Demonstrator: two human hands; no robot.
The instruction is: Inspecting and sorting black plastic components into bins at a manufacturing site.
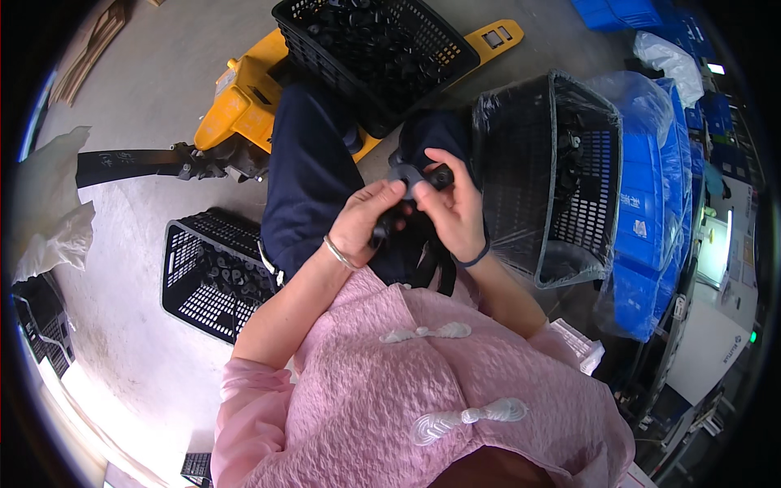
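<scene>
Above my lap, my left hand (366,215) and my right hand (455,203) meet on a small dark grey, curved plastic part (403,174). My left thumb presses on its near side, and my right thumb and fingers grip its right side. A round black end (440,176) shows between my right fingers; whether it belongs to the same part I cannot tell. Below my left fingers another dark piece (380,236) shows, partly hidden. Ahead of my knees, a black crate (435,37) holds many similar black parts.
The far crate rests on a yellow pallet jack (236,106). A black crate (191,301) with black parts stands on the floor at left. By my right leg is a film-wrapped black crate (521,179), beside film-covered blue crates (639,203). A black handle (126,165) extends left.
</scene>
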